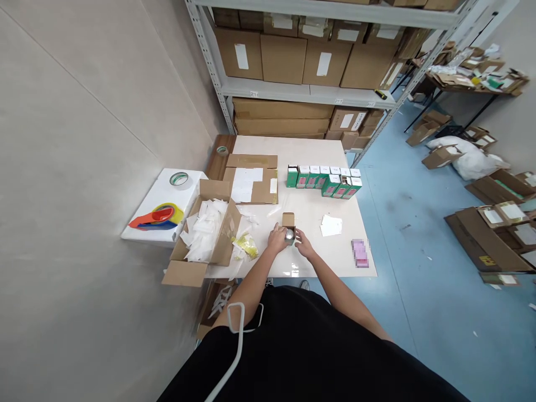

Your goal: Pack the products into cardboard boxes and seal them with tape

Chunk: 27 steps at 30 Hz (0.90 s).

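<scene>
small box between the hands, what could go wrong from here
Its flap is up, so the shiny thing showing in the small box might slip out if the left hand or right hand tips it. The pink item lies near the right edge of the table, so a stray sweep of the right arm could knock it off.

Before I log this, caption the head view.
Left hand and right hand at a small open box on a pale table, green boxes beyond.
</scene>
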Motion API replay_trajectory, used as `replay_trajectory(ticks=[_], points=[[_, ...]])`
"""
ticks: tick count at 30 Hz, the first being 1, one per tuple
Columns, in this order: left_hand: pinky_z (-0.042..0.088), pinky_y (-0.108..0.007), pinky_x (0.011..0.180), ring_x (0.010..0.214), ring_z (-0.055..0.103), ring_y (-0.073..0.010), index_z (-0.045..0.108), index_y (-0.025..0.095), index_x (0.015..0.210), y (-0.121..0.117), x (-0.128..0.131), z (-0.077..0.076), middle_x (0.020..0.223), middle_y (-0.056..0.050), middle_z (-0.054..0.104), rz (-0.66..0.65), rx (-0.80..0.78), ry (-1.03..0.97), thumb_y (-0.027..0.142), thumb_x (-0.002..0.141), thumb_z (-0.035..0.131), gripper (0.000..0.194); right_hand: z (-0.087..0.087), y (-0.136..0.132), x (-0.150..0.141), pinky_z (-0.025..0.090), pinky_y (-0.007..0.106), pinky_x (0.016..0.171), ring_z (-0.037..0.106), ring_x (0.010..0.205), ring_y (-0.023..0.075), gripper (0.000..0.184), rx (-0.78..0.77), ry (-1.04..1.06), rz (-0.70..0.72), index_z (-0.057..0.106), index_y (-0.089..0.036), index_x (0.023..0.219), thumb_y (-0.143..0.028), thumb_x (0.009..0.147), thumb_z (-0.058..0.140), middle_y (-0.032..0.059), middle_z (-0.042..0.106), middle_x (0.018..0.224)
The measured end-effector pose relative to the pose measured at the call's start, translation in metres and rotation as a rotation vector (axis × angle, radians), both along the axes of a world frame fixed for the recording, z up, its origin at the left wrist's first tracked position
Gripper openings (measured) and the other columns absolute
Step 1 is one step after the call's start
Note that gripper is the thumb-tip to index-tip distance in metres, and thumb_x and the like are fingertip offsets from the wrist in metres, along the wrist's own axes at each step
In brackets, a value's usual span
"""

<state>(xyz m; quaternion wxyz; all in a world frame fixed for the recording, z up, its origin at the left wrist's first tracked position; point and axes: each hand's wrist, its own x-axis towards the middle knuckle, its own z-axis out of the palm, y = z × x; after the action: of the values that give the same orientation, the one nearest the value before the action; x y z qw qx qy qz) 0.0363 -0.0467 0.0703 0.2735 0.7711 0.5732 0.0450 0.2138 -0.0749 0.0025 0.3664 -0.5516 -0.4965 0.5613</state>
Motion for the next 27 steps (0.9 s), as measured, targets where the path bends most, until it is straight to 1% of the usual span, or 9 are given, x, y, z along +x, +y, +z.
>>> replay_trajectory(ticks=[4,7,9,11,13,16,19,22,27], points=[[0.040,-0.045,0.119,0.152,0.036,-0.0335,0.065,0.026,0.135,0.003,0.000,-0.005,0.147,-0.011,0.059,0.035,0.039,-0.138,0.033,0.081,0.077,0.056,0.004,-0.002,-0.001,0.040,0.054,0.121,0.052,0.142,0.0284,0.092,-0.021,-0.015,-0.019,0.042,-0.030,0.155,-0.014,0.066,0.057,0.0076,0.051,0.157],[0.043,-0.042,0.118,0.137,0.055,-0.0265,0.064,0.024,0.138,0.008,-0.005,-0.017,0.144,-0.011,0.062,0.365,0.082,-0.355,0.023,0.091,0.059,0.048,0.010,-0.005,0.001,0.041,0.055,0.121,0.051,0.144,0.0296,0.091,-0.057,-0.109,-0.003,0.039,-0.029,0.158,-0.014,0.070,0.057,0.0078,0.049,0.160],[0.048,-0.043,0.111,0.123,0.065,-0.0250,0.061,0.022,0.142,0.011,-0.012,-0.027,0.133,-0.012,0.069,0.611,-0.002,-0.468,0.022,0.094,0.051,0.049,0.014,-0.008,0.002,0.041,0.055,0.121,0.050,0.145,0.0312,0.090,-0.055,-0.204,0.033,0.039,-0.027,0.159,-0.013,0.073,0.059,0.0083,0.049,0.160],[0.054,-0.040,0.101,0.107,0.072,-0.0226,0.059,0.020,0.143,0.014,-0.017,-0.036,0.120,-0.011,0.074,0.695,-0.116,-0.532,0.026,0.093,0.053,0.050,0.018,-0.012,0.002,0.040,0.054,0.122,0.050,0.145,0.0325,0.087,-0.037,-0.291,0.073,0.042,-0.026,0.158,-0.013,0.074,0.060,0.0084,0.051,0.159],[0.057,-0.035,0.093,0.095,0.074,-0.0196,0.060,0.020,0.140,0.017,-0.020,-0.043,0.115,-0.008,0.075,0.641,-0.187,-0.564,0.030,0.089,0.063,0.053,0.021,-0.015,0.001,0.039,0.054,0.123,0.051,0.145,0.0333,0.088,-0.025,-0.350,0.108,0.043,-0.025,0.158,-0.013,0.074,0.061,0.0084,0.053,0.158],[0.057,-0.032,0.092,0.096,0.073,-0.0183,0.062,0.019,0.137,0.021,-0.016,-0.045,0.126,-0.010,0.073,0.520,-0.259,-0.603,0.028,0.082,0.072,0.056,0.023,-0.020,-0.003,0.036,0.054,0.125,0.047,0.148,0.0324,0.091,-0.006,-0.373,0.158,0.042,-0.024,0.160,-0.011,0.071,0.060,0.0075,0.050,0.160],[0.055,-0.035,0.098,0.108,0.071,-0.0208,0.060,0.019,0.135,0.023,-0.008,-0.042,0.140,-0.012,0.065,0.480,-0.252,-0.634,0.020,0.079,0.072,0.057,0.026,-0.023,-0.004,0.035,0.052,0.126,0.045,0.149,0.0304,0.091,0.026,-0.355,0.152,0.043,-0.025,0.159,-0.011,0.071,0.058,0.0056,0.048,0.161],[0.053,-0.036,0.104,0.121,0.065,-0.0212,0.061,0.022,0.127,0.021,-0.006,-0.038,0.144,-0.009,0.061,0.440,-0.143,-0.657,0.012,0.079,0.065,0.049,0.030,-0.028,-0.002,0.044,0.053,0.119,0.052,0.142,0.0305,0.089,0.033,-0.337,0.048,0.037,-0.026,0.162,-0.013,0.075,0.055,0.0073,0.046,0.162],[0.049,-0.035,0.111,0.150,0.041,-0.0215,0.064,0.023,0.119,0.006,-0.017,-0.040,0.157,-0.008,0.047,0.219,-0.061,-0.654,0.009,0.080,0.059,0.041,0.035,-0.041,0.001,0.053,0.051,0.108,0.056,0.135,0.0298,0.090,0.079,-0.322,-0.040,0.031,-0.029,0.163,-0.016,0.077,0.053,0.0083,0.041,0.164]])
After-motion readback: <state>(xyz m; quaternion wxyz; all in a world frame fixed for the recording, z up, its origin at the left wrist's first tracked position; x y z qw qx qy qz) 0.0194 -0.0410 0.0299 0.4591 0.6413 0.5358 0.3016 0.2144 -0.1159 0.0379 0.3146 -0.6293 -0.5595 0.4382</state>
